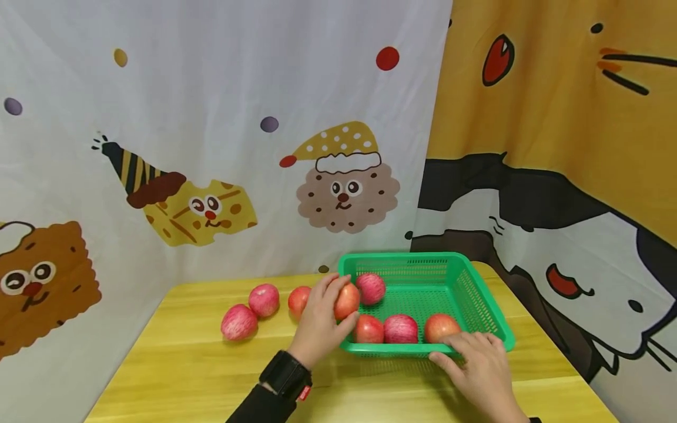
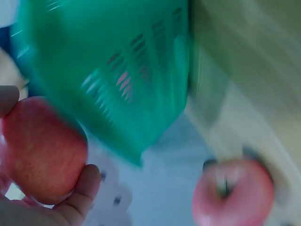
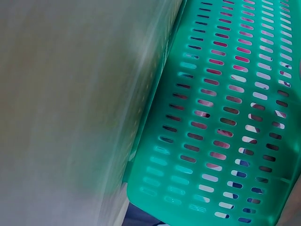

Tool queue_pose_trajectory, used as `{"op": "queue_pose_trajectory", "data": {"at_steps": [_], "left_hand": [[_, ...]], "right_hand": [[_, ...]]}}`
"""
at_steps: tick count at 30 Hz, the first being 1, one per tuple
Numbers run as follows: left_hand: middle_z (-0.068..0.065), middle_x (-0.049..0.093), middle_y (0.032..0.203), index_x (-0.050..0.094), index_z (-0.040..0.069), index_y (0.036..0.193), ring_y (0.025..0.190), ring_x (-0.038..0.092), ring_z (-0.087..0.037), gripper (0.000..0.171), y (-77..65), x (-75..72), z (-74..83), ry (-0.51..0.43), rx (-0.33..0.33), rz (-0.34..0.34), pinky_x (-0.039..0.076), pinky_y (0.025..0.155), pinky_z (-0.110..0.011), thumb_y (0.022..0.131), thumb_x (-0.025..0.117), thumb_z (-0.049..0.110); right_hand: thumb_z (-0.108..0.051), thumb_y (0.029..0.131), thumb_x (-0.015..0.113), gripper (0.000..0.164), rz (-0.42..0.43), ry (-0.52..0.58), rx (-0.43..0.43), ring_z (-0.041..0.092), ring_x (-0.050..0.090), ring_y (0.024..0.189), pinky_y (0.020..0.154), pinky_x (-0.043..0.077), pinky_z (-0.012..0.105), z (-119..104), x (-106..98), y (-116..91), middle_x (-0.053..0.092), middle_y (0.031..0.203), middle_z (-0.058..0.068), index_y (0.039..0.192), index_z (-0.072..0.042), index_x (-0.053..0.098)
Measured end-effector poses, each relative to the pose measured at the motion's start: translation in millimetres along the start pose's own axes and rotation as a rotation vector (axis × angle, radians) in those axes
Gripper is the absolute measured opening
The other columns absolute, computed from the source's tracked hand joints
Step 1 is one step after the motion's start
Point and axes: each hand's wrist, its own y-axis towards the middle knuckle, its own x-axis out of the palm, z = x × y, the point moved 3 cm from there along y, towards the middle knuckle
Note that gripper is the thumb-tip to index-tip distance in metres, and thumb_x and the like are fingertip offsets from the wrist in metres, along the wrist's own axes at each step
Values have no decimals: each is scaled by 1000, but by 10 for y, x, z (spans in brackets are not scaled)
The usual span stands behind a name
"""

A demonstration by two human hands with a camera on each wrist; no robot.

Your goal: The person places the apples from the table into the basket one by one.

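My left hand [image 1: 324,326] holds an apple [image 1: 347,302] at the left rim of the green plastic basket [image 1: 486,294]. In the left wrist view, thumb and fingers curl round this red apple [image 2: 44,150], close beside the basket's slotted wall [image 2: 155,103]. At the front right, my right hand [image 1: 481,367] grips the basket's front rim, fingers over it and thumb on the outer side. Inside the basket are several apples: one pink apple [image 1: 371,288] at the back left, others along the front wall, including an orange-red apple [image 1: 441,327] by my right fingers.
Left of the basket, three apples lie on the yellow wood-grain table [image 1: 185,352]: a striped apple [image 1: 240,322], a pink apple [image 1: 264,300] and a red apple [image 1: 298,302] partly behind my left hand. A cartoon-print curtain [image 1: 211,117] hangs behind the table.
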Motion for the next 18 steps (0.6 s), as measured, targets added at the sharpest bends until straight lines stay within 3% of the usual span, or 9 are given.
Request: {"op": "queue_pose_trajectory", "data": {"at_steps": [4,7,14,18], "left_hand": [[-12,41,142,51,14,141,122,40,-27,69,140,366,-32,43,28,-93,54,86,-46,80,80,27],[-12,41,143,50,16,142,121,40,-27,68,173,533,-66,97,48,-138,53,88,-45,81,78,28],[-12,36,148,45,20,147,121,42,-28,69,233,653,-75,252,60,-213,46,98,-46,85,73,32],[-12,36,150,49,19,144,124,40,-29,64,225,671,-62,301,65,-249,41,103,-47,86,71,36]], "right_hand": [[-51,72,79,36,-24,-2,7,18,55,77,81,34,52,4,17,-7,70,87,-6,91,-20,74],[-50,72,80,36,-18,7,5,18,54,76,81,34,51,-5,24,3,69,86,-6,91,-20,74],[-47,71,80,35,18,18,-9,19,55,75,79,34,52,-23,-9,37,70,85,-5,89,-19,74],[-48,72,80,36,4,12,-1,19,55,76,79,34,52,-19,-6,22,70,87,-5,90,-18,74]]}}
